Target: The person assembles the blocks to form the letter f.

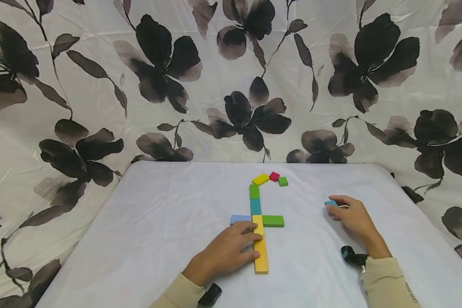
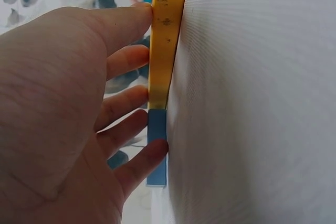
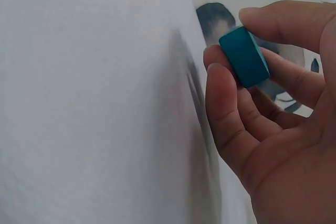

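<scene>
My right hand (image 1: 352, 214) pinches a small teal block (image 3: 244, 57) between thumb and fingers, over the right side of the table. With spread fingers, my left hand (image 1: 231, 248) touches the yellow blocks (image 1: 261, 261) that form the lower part of a column. In the left wrist view one fingertip lies against the light blue block (image 2: 157, 169). That block and a green block (image 1: 273, 221) stick out on either side of the column. Above the yellow ones, a teal block (image 1: 256, 206) and a green block (image 1: 254, 191) continue the line.
At the column's top a curve continues with a tilted yellow block (image 1: 260, 179), a red block (image 1: 274, 176) and a small green block (image 1: 282, 182). A white cloth covers the table (image 1: 158, 205). Behind it hangs a flower-patterned curtain (image 1: 200, 119).
</scene>
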Available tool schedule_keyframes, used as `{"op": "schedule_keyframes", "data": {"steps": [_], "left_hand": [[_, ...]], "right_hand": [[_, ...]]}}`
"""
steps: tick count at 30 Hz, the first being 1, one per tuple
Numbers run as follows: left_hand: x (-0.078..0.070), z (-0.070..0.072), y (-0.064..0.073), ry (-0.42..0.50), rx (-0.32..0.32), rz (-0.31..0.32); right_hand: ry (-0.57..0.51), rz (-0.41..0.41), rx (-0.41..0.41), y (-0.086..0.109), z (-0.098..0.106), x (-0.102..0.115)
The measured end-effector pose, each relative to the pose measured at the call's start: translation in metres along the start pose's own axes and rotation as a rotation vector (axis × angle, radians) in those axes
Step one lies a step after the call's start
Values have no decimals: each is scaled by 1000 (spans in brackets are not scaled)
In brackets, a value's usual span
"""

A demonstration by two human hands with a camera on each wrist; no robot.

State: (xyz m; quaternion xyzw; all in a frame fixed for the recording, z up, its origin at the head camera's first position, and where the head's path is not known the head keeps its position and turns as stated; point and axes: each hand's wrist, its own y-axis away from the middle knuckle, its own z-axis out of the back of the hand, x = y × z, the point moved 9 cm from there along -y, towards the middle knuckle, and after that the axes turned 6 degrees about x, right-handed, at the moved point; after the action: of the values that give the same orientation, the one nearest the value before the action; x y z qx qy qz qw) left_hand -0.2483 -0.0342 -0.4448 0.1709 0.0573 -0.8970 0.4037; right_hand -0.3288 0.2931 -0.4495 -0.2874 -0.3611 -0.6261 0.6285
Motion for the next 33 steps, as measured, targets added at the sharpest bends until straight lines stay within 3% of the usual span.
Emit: {"op": "schedule_keyframes", "data": {"steps": [16,33], "left_hand": [[0,-4,-2,-4,2,-12],[0,0,-2,-12,5,-6]], "right_hand": [[-103,-10,40,-4,-14,5],[-50,38,64,-11,-32,26]]}}
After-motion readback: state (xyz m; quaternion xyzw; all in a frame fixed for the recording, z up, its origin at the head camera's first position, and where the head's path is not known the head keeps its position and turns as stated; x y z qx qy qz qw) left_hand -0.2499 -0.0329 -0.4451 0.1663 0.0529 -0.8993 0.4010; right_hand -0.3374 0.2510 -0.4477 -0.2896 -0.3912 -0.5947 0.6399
